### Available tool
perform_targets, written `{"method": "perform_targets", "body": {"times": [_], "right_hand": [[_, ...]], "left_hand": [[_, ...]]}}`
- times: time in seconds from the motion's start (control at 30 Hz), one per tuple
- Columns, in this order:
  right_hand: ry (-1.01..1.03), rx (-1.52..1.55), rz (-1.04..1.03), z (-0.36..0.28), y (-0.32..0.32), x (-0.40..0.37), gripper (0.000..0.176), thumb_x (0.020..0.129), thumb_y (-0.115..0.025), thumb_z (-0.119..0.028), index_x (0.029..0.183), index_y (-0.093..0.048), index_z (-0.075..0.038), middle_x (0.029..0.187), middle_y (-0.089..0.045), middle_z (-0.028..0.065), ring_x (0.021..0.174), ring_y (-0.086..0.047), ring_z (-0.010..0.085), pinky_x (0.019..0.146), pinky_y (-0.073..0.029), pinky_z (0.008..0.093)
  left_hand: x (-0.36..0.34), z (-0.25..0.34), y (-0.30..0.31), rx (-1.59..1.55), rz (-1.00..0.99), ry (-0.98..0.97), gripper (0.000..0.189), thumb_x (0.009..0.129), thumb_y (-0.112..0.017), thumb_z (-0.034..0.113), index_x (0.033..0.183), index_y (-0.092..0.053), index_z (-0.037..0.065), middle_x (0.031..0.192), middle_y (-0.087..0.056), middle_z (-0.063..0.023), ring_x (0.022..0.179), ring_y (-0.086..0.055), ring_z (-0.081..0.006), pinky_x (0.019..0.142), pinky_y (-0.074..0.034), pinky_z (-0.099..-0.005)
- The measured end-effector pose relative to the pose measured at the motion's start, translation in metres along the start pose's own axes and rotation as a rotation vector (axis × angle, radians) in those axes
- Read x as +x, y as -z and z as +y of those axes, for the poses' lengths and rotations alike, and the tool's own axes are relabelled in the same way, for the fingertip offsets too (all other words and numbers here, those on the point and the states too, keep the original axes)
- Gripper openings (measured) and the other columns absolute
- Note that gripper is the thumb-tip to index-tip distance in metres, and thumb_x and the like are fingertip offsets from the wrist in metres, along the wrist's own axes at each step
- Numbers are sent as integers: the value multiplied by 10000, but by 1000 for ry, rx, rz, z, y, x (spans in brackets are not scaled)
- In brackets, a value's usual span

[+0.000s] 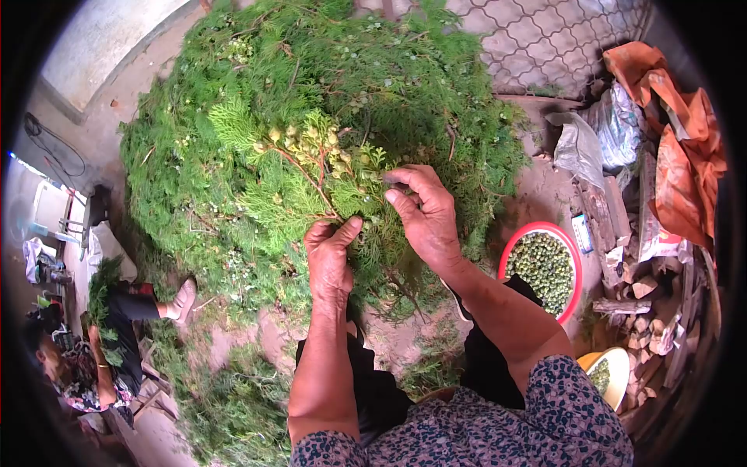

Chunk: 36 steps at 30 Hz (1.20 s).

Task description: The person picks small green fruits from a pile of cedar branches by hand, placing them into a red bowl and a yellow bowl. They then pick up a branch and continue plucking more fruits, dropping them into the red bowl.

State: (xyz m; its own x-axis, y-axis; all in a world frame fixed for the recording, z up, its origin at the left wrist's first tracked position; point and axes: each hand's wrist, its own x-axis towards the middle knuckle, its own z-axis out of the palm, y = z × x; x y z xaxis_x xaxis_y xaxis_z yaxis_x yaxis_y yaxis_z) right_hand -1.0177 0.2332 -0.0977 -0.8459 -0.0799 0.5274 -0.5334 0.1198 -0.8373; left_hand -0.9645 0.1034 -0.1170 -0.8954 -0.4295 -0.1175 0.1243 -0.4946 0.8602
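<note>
At the centre of the frame, a leafy sprig [311, 167] bearing green cones is being gripped at its stem by the closed fingers of the left hand [330, 261]. Its right edge is being pinched between thumb and forefinger of the right hand [429, 218]. A branch pile [405, 86] is being observed behind; at right, a red bowl [545, 226] of loose cones is being noted near the right forearm.

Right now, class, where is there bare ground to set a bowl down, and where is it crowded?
Bare dirt lies between the branch pile and the red basin, and a smaller patch below the left hand holding the sprig. The right side is crowded with wood scraps and bags.
</note>
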Motion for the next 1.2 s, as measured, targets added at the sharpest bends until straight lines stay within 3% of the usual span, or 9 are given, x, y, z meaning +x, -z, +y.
{"method": "perform_targets", "body": {"times": [0.13,0.23,0.33,0.43,0.67,0.8,0.93,1.13,1.2], "right_hand": [[-3,13,-14,-2,2,3,163,814,-553,13,972,-591,-1,863,-550,10,725,-543,77,611,-439,193],[-394,248,-116,-10,6,2,151,790,-557,49,930,-593,7,845,-550,58,715,-549,115,608,-439,222],[-67,133,-49,-2,3,3,123,828,-528,30,932,-593,21,841,-569,57,650,-564,99,560,-465,219],[-173,277,-116,-11,4,2,132,823,-521,45,934,-590,25,847,-565,66,660,-572,101,558,-474,210],[-70,324,-214,-13,-6,2,154,843,-524,12,981,-593,16,874,-558,57,645,-559,75,546,-458,195],[93,-22,-298,-10,-9,2,252,701,-633,1,950,-594,2,846,-552,128,773,-575,262,681,-468,316],[166,-65,-290,-2,-8,1,196,725,-609,20,919,-582,7,831,-552,119,713,-587,229,608,-480,294],[-120,232,-380,-5,-4,-1,99,814,-540,27,913,-539,35,756,-560,68,575,-564,107,450,-453,229],[-487,563,-336,-13,-1,2,82,835,-501,38,914,-517,21,750,-547,69,522,-537,87,442,-436,227]], "left_hand": [[-3,3,-8,-34,73,41,123,713,-679,-26,803,-642,49,795,-642,-22,710,-562,-107,710,-426,-241],[0,-2,-4,-3,41,-23,87,732,-685,22,801,-640,52,793,-639,-20,714,-556,-103,705,-428,-248],[3,-4,-2,15,97,-2,86,754,-692,107,793,-629,64,789,-627,-14,728,-546,-105,706,-437,-269],[-2,2,-14,-35,270,114,138,786,-669,151,880,-619,62,833,-618,-8,750,-538,-106,723,-432,-271],[-3,-8,-16,149,-52,-17,234,806,-649,218,956,-598,46,882,-598,-16,805,-517,-118,726,-413,-270],[-6,-18,-13,221,-199,-117,217,832,-615,249,919,-614,50,828,-590,11,727,-486,-71,650,-398,-225],[-5,-21,-10,277,-202,-147,186,830,-618,237,850,-619,52,762,-578,28,679,-467,-59,611,-379,-218],[-6,-15,-17,88,-148,-86,110,857,-563,105,875,-620,12,733,-563,32,644,-453,-50,570,-364,-204],[-2,-18,-10,2,-270,-47,95,839,-586,96,871,-628,16,729,-578,13,614,-463,-62,557,-362,-209]]}}
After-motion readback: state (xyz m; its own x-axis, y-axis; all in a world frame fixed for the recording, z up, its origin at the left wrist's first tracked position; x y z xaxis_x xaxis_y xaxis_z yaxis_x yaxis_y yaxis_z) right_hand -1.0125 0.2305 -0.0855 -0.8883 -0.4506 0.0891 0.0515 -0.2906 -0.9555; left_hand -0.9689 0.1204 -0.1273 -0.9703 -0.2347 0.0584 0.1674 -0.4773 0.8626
